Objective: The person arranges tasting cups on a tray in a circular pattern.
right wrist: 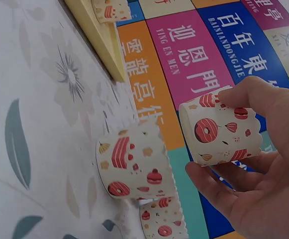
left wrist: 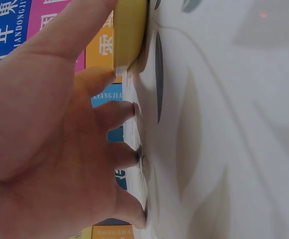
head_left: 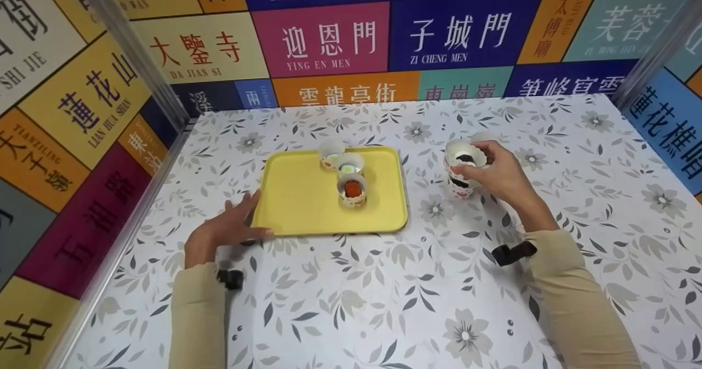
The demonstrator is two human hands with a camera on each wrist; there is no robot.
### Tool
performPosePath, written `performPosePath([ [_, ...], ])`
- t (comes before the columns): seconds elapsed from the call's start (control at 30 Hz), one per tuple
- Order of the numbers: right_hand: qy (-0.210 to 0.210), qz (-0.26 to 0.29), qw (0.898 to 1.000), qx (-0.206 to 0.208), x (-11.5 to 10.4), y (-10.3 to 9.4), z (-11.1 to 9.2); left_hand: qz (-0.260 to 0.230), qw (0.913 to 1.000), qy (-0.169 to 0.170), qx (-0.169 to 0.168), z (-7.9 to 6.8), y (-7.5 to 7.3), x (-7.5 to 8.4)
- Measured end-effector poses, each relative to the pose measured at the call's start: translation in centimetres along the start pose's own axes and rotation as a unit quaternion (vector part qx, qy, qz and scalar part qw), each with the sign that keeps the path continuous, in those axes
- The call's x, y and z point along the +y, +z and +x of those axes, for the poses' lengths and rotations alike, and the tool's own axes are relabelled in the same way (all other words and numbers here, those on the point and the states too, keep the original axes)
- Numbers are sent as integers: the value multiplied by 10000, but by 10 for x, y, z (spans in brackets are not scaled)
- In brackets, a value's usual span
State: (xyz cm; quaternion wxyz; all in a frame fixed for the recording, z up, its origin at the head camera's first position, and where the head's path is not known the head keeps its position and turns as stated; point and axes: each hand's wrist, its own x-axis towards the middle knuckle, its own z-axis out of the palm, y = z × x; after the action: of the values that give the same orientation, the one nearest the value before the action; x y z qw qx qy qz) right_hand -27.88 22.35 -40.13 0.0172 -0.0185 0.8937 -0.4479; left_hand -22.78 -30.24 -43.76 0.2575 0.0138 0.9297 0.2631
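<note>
My right hand grips a paper baking cup with red cake and doughnut prints, thumb on one side and fingers on the other. In the right wrist view it is raised off the table, near a standing printed cup and another cup. Dark contents show at the held cup in the head view. My left hand rests at the near left corner of a yellow tray, fingers spread along its side. Three cups stand on the tray: a front cup with orange-red filling, a middle cup and a back cup.
The table has a white cloth with grey flowers and leaves. Panels with Chinese lettering rise along the back and both sides. A black wrist device sits at the right sleeve, another device at the left.
</note>
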Motion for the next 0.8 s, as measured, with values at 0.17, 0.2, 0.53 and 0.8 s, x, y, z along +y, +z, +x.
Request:
performPosePath([
  [0.17, -114, 64, 9999, -107, -6, 9, -3, -102, 9999, -47, -6, -1, 0, 1],
  [0.2, -145, 62, 9998, -139, -7, 11, -3, -124, 9999, -82, -10, 0, 0, 2],
  [0.53, -433, -63, 9981, -435, -20, 27, -9, -123, 9997, -195, -11, 1, -1, 1],
  [0.8, -696, -312, 9955, -564, -26, 43, -12, -102, 9998, -150, -26, 0, -1, 0],
])
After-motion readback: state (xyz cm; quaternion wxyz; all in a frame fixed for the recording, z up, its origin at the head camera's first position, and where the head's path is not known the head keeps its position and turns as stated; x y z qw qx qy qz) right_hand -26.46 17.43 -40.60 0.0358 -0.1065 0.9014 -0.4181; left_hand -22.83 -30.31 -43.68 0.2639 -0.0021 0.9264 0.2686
